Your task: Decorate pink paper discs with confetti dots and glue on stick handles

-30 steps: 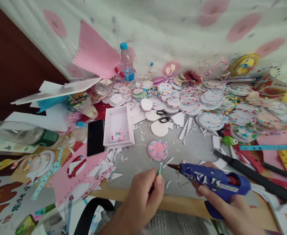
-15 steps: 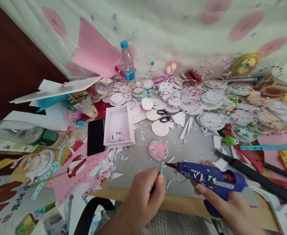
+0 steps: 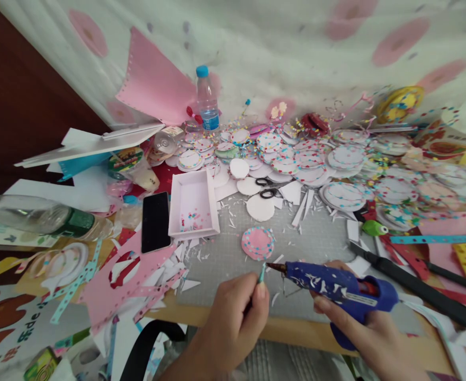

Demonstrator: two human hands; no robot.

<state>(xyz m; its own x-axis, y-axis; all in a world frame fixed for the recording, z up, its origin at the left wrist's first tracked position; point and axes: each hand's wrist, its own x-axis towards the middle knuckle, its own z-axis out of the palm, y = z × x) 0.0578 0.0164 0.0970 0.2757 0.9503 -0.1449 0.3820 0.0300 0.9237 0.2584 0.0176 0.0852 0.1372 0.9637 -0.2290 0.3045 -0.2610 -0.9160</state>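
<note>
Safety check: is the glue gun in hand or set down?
In hand: the right hand grips the glue gun, its nozzle close to the teal piece in the left hand.

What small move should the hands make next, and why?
Perhaps squeeze out some glue: the right hand holds the blue glue gun, its nozzle touching or nearly touching the tip of the thin teal piece in the left hand.

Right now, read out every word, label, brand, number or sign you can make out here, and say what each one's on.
"de", after Chinese characters that look like "快乐": printed card, lower left.
Too small or blurred to read:
Blue label on the upright bottle.
Green label on the lying bottle.
White sticker on the blue glue gun.
No numbers readable.
</note>
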